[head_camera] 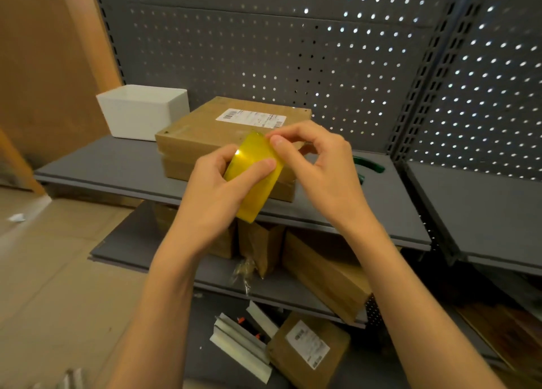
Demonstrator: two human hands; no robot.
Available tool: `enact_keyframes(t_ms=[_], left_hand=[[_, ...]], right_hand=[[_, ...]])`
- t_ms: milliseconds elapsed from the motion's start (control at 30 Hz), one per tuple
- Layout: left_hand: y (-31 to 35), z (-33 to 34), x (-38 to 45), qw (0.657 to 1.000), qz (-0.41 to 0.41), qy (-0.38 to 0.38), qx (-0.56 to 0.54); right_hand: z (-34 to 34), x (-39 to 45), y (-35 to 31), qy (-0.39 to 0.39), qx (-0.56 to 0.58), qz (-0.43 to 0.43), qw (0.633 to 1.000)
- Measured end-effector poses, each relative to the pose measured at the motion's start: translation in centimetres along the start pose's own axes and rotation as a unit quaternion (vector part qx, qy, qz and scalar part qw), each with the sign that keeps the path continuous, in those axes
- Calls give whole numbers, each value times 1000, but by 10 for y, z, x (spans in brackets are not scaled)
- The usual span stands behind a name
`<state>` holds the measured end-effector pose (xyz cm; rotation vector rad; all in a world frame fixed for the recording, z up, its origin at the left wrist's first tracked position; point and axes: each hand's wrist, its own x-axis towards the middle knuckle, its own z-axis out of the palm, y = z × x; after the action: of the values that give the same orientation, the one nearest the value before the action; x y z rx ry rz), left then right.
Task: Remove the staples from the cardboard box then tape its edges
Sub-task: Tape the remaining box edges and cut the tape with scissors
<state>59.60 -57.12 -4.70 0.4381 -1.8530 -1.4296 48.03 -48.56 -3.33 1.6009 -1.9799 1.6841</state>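
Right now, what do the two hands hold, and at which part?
The left hand grips the yellow tape roll around its outer band. The right hand pinches the roll's upper edge with its fingers.

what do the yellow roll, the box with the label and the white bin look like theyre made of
Tape roll: glossy translucent yellow plastic film, going by the bright glare spot on it. Cardboard box: matte brown cardboard with a white printed paper label. White bin: smooth, matte, even white walls, probably plastic, though the look leaves that open.
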Motion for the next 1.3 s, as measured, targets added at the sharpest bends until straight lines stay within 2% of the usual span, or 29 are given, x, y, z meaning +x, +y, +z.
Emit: enact_keyframes(t_ms=[167,333,433,533,667,800,1000,1100,1233,1300], left_hand=[[-1,15,-5,1000,-6,-2,27],[4,23,-4,1000,-13,-7,24],[5,23,-2,998,-1,-29,47],[8,17,2,997,10,-42,65],[10,5,9,998,-9,-20,63],[8,-5,13,998,-35,-36,45],[5,-13,13,999,-37,-16,22],[1,-17,11,999,-42,-21,22],[-1,-18,9,998,-34,-39,23],[-1,-18,9,998,-32,-41,21]], right_hand=[[-8,-5,9,-4,-47,-12,999],[-7,-12,11,36,-52,-13,998],[-4,-15,7,63,10,2,998],[-1,-14,1,56,103,36,992],[5,-8,-10,43,117,7,992],[12,4,-13,27,159,26,987],[23,2,-17,20,131,13,991],[21,1,-16,17,166,13,986],[19,2,-16,-16,90,1,996],[19,2,-15,-15,86,18,996]])
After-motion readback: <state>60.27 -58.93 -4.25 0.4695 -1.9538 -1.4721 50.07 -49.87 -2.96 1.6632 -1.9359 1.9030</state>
